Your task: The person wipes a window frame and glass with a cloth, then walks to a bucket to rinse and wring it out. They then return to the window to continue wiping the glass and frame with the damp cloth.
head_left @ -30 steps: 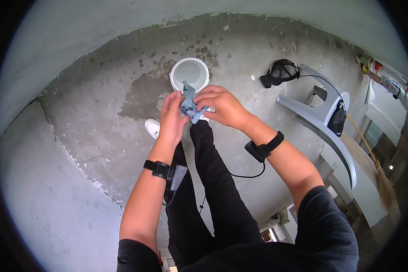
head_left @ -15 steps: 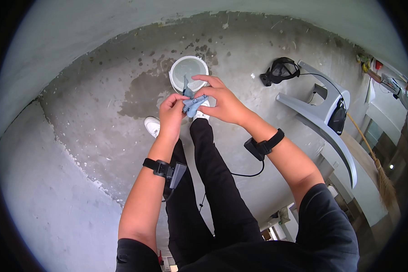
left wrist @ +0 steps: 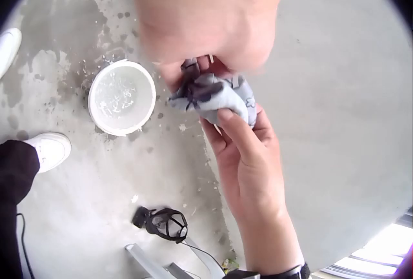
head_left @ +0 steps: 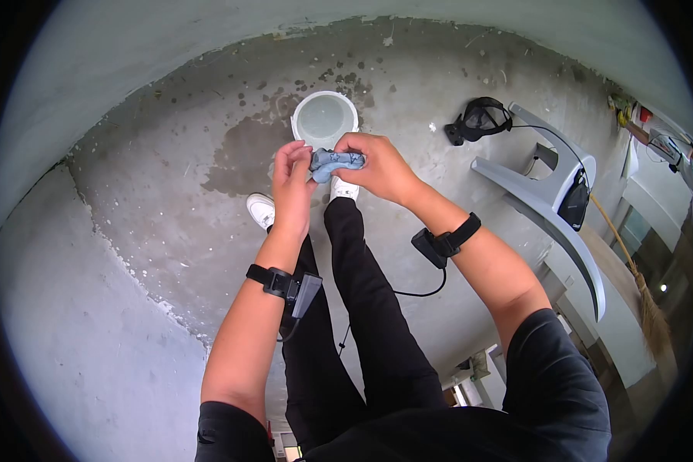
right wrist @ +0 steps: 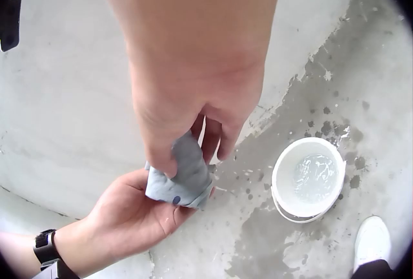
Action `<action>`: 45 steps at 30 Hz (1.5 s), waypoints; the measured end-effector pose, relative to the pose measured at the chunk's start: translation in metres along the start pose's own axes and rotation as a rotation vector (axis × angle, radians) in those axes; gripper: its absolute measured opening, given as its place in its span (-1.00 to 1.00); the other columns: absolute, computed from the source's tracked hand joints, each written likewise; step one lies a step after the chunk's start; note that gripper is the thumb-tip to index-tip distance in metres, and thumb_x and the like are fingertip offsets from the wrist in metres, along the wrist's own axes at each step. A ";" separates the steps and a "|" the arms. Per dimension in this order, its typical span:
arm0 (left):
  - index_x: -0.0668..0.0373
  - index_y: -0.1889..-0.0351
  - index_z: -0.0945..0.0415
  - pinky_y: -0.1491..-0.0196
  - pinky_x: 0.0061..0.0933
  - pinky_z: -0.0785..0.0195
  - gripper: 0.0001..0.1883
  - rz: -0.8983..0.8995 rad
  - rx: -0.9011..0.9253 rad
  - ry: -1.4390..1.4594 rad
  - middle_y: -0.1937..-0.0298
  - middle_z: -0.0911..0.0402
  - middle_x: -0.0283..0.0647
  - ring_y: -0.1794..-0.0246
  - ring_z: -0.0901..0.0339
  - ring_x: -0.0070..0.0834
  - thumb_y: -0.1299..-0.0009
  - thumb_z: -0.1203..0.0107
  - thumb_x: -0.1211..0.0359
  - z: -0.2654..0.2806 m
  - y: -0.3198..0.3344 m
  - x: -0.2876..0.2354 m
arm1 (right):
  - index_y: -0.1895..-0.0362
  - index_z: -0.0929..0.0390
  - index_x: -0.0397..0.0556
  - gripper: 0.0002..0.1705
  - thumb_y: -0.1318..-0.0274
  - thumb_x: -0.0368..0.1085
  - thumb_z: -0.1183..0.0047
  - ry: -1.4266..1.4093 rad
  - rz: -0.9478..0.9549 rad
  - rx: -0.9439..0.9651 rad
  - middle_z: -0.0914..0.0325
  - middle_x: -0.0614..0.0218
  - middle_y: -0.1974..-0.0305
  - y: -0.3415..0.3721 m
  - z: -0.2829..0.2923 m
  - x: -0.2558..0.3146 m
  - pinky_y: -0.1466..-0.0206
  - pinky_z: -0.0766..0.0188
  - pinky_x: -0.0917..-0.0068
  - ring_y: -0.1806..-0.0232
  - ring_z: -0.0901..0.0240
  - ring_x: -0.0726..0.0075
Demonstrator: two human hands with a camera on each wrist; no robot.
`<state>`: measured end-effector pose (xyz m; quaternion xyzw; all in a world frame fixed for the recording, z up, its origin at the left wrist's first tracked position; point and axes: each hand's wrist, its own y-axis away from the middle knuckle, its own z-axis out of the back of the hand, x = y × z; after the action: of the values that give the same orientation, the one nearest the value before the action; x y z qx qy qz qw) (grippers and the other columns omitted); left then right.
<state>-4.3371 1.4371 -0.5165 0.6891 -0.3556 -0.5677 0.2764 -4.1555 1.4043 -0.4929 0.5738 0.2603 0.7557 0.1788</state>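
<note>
The floor [head_left: 177,185] looks wet beside a bucket [head_left: 297,115] near its far edge; fingers of the left hand [head_left: 292,185] and right hand [head_left: 383,171] grip a cloth [head_left: 334,162] that slackening could drop.

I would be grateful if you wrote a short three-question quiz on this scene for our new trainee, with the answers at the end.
1. Multiple choice: What do the left hand and right hand both touch?
A) a glass bottle
B) a blue-grey cloth
C) a wooden spoon

2. True or false: The bucket stands upright.

3. Fill in the colour: The person's shoes are ____.

Key:
1. B, a blue-grey cloth.
2. True; its opening faces up.
3. White.
</note>
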 end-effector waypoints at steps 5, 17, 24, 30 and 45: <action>0.17 -0.35 -0.42 -0.17 -0.30 -0.50 -0.58 0.230 0.235 0.018 -0.16 -0.57 -0.23 -0.08 -0.55 -0.52 -0.71 0.06 0.11 0.008 -0.001 -0.001 | 0.03 -0.62 -0.08 -0.71 -0.18 -0.30 -0.28 0.109 0.038 -0.124 -0.69 0.07 0.26 0.005 -0.004 0.016 0.15 -0.54 0.24 0.25 -0.65 -0.05; 0.11 -0.30 -0.40 -0.21 -0.31 -0.37 -0.59 0.128 0.003 0.076 -0.17 -0.51 -0.29 -0.14 -0.48 -0.51 -0.74 0.19 0.05 -0.022 0.006 0.008 | 0.27 -0.55 -0.10 -0.62 -0.48 -0.05 0.03 0.471 0.075 -0.187 -0.66 0.06 0.38 -0.004 -0.031 0.012 0.29 -0.50 0.01 0.33 -0.61 -0.18; 0.14 -0.22 -0.43 -0.01 -0.34 -0.49 -0.56 0.152 -0.017 0.178 -0.09 -0.53 -0.30 -0.07 -0.52 -0.53 -0.75 0.29 0.02 -0.043 -0.002 0.001 | 0.44 -0.54 -0.06 -0.53 -0.48 -0.02 0.06 0.528 0.110 -0.218 -0.58 0.12 0.60 -0.020 -0.020 0.017 0.40 -0.46 -0.02 0.50 -0.55 -0.20; 0.02 -0.24 -0.42 -0.32 -0.08 -0.30 -0.55 0.215 0.037 0.122 -0.25 -0.50 -0.31 -0.29 -0.42 -0.46 -0.74 0.30 -0.06 -0.042 -0.013 0.005 | 0.48 -0.60 -0.06 -0.45 -0.52 0.01 0.12 0.532 0.118 -0.163 -0.59 0.06 0.58 -0.029 -0.016 0.017 0.37 -0.48 0.01 0.50 -0.55 -0.20; 0.01 -0.25 -0.42 -0.18 -0.16 -0.38 -0.57 0.208 0.177 -0.016 -0.14 -0.55 -0.34 -0.17 -0.47 -0.49 -0.74 0.30 -0.01 -0.030 -0.012 0.014 | 0.42 -0.67 -0.05 -0.44 -0.51 0.04 0.14 0.572 0.082 -0.128 -0.65 0.08 0.54 -0.021 -0.006 0.009 0.30 -0.54 0.03 0.46 -0.61 -0.16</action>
<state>-4.3044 1.4323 -0.5280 0.6656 -0.4759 -0.5080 0.2691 -4.1639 1.4253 -0.4999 0.3350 0.2286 0.9082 0.1036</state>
